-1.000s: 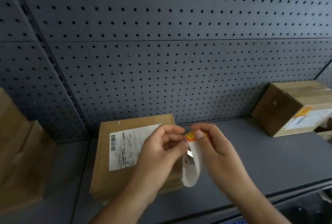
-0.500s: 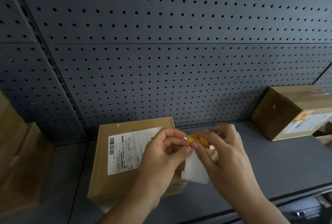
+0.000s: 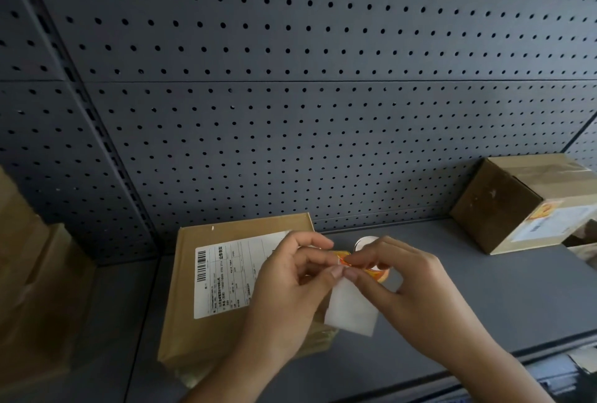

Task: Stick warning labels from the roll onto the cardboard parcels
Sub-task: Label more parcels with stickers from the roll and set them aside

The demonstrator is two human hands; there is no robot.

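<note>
Hidden: most of the label roll (image 3: pixel 376 273) is covered by the fingers of the right hand (image 3: pixel 407 286); only a white rim and an orange band are seen, so how it is held cannot be told
Hard to make out: the print on the warning label (image 3: pixel 342 257) is blurred; only orange and red are made out
Cut off: the cardboard parcel (image 3: pixel 504 205) at far right is cut by the picture edge, as are the brown cartons (image 3: pixel 29 273) at far left
Left hand (image 3: pixel 290 286): thumb and forefinger are closed in a pinch on the end of the warning label, the other fingers are curled
Right hand: thumb and forefinger are pinched on the top of the white backing strip (image 3: pixel 350 309), which hangs down loose below both hands
Flat parcel (image 3: pixel 190 325): it is laid on the grey shelf (image 3: pixel 484 299), its back edge at the pegboard (image 3: pixel 290 111); its right part and a corner of the shipping label (image 3: pixel 223 276) are covered by the left hand
Far parcel: an orange sticker (image 3: pixel 546 210) is already seen on its top
Edges: the front lip of the shelf is crossed by both forearms
Open room: bare shelf is seen between the hands and the far parcel
</note>
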